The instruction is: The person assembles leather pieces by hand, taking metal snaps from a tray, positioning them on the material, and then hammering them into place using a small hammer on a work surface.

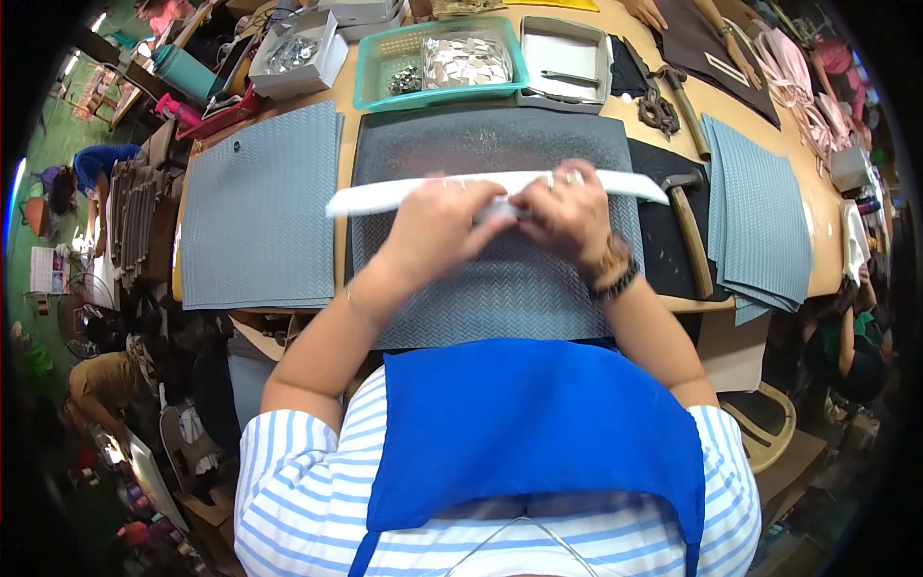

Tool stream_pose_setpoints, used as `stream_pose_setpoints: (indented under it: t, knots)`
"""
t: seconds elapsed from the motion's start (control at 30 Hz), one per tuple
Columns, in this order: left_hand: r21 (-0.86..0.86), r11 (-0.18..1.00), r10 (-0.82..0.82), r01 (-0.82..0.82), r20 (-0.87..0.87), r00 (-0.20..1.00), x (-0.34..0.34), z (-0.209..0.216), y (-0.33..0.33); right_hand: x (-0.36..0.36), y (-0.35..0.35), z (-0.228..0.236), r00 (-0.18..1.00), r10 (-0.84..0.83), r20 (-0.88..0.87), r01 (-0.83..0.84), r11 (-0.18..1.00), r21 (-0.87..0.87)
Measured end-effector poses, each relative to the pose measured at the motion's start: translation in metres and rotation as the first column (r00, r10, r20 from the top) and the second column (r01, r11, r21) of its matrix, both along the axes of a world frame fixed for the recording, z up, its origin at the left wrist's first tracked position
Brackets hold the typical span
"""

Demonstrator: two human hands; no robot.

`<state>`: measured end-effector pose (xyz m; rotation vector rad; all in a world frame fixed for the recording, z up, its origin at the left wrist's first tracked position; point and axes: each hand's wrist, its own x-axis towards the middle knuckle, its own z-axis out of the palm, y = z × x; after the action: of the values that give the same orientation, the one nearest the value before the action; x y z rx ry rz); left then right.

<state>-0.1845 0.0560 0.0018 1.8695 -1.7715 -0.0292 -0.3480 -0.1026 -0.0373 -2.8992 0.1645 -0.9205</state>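
Observation:
In the middle of the table a grey-blue sheet with a woven texture [481,298] lies in front of me, over a dark board [481,135]. Its far edge appears raised and turned, so a white underside [370,198] shows as a long curved strip. My left hand [437,226] grips that edge just left of its middle. Close beside it, my right hand [567,213] pinches the same edge from the right. Between the fingertips something small and greyish is blurred; I cannot make out what it is.
Textured sheets lie in stacks at left [260,212] and right [760,212]. A hammer [690,236] rests on black material by my right hand; another hammer [687,111] lies beyond. Behind the board stand a teal basket [385,98] of small pieces and a white box [565,58]. Other people work around.

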Motion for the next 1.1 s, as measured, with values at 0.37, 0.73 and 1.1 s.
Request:
stream_pose_setpoints:
  t: [0.37,0.73,1.1]
  knots:
    - [-0.091,0.996,-0.014,-0.007,-0.232,0.973,-0.016,-0.069,0.021,0.001,-0.009,0.031,0.972,0.130,-0.195,-0.032,0.899,0.437]
    - [-0.091,0.996,-0.006,-0.018,-0.251,0.968,-0.015,-0.065,0.020,0.190,-0.123,0.028,0.942,-0.007,-0.336,0.098,0.962,0.256]
    - [-0.105,0.994,-0.014,-0.017,-0.282,0.959,-0.015,-0.066,0.021,0.208,-0.151,0.042,0.755,-0.043,-0.654,0.161,0.980,0.121]
